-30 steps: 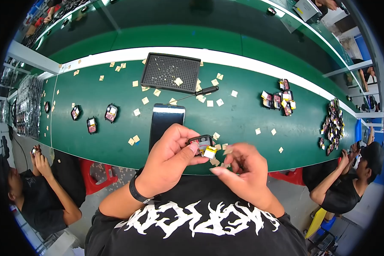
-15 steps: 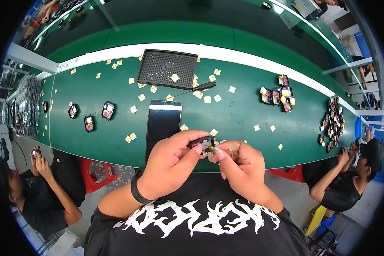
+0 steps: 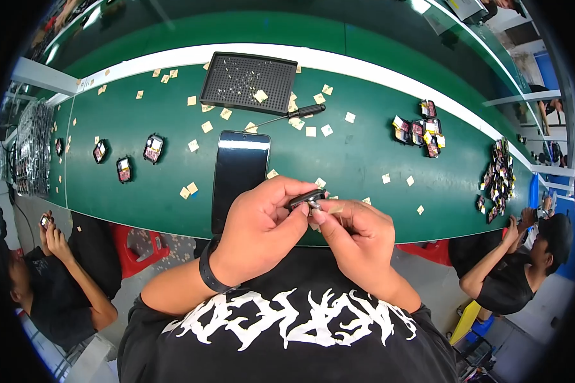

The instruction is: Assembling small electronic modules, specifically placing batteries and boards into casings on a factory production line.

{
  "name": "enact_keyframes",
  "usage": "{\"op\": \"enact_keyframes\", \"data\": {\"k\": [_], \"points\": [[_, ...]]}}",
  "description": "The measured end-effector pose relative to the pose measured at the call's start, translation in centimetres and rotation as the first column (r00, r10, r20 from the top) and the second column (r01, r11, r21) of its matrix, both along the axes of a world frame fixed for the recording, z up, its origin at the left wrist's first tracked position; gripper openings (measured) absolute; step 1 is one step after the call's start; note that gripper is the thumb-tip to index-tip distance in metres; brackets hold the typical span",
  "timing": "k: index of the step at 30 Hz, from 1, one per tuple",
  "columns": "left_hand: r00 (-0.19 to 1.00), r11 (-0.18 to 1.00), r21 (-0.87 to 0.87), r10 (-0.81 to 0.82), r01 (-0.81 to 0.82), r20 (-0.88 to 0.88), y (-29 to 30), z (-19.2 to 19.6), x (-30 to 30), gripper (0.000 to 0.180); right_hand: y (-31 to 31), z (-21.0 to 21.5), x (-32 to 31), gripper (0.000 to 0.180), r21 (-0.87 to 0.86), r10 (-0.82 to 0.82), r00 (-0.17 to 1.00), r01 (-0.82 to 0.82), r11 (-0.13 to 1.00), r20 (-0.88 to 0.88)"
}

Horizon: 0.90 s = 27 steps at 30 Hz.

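I have a small black part (image 3: 305, 198) pinched in the grip of my left hand (image 3: 262, 226), thumb and fingers closed around it just above the near edge of the green worktop (image 3: 364, 159). My right hand (image 3: 358, 236) meets it there, its fingertips pressed together against the part's end. Just beyond my left hand a dark phone (image 3: 239, 175) lies flat, screen up. Small tan squares (image 3: 206, 126) are scattered all over the surface. Farther off, a screwdriver (image 3: 287, 116) rests beside a black perforated tray (image 3: 249, 80).
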<state>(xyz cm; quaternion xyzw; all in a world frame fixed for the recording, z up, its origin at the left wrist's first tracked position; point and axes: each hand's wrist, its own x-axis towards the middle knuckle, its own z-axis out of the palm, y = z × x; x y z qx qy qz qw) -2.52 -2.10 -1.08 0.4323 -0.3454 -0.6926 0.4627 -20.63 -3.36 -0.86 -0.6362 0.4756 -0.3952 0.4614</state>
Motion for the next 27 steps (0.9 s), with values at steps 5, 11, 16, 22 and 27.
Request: {"op": "enact_keyframes", "data": {"k": [5, 11, 16, 22, 27], "points": [[0.999, 1.0, -0.019, -0.025, 0.025, -0.023, 0.2, 0.0, 0.1, 0.027, -0.1, 0.5, -0.2, 0.014, 0.19, -0.001, 0.996, -0.016, 0.982, 0.087], [1.0, 0.999, -0.035, -0.024, 0.024, -0.008, 0.5, -0.6, 0.1, 0.03, 0.5, -0.8, 0.4, 0.013, 0.41, -0.152, 0.937, 0.011, 0.912, 0.315], [0.995, 0.996, -0.071, -0.056, 0.05, -0.087, 0.8, -0.4, 0.2, 0.03, 0.4, -1.2, 0.9, 0.018, 0.35, -0.248, 0.826, 0.066, 0.934, 0.507], [0.987, 0.963, -0.267, 0.004, 0.04, 0.162, 0.8, -1.2, 0.7, 0.029, -0.3, -0.7, 0.7, 0.02, 0.369, -0.161, 0.925, 0.025, 0.929, 0.344], [0.986, 0.977, -0.165, -0.118, 0.136, 0.113, 0.5, -0.6, 1.3, 0.03, -0.4, -0.7, 0.7, 0.017, 0.36, -0.134, 0.953, 0.028, 0.933, 0.273]]}}
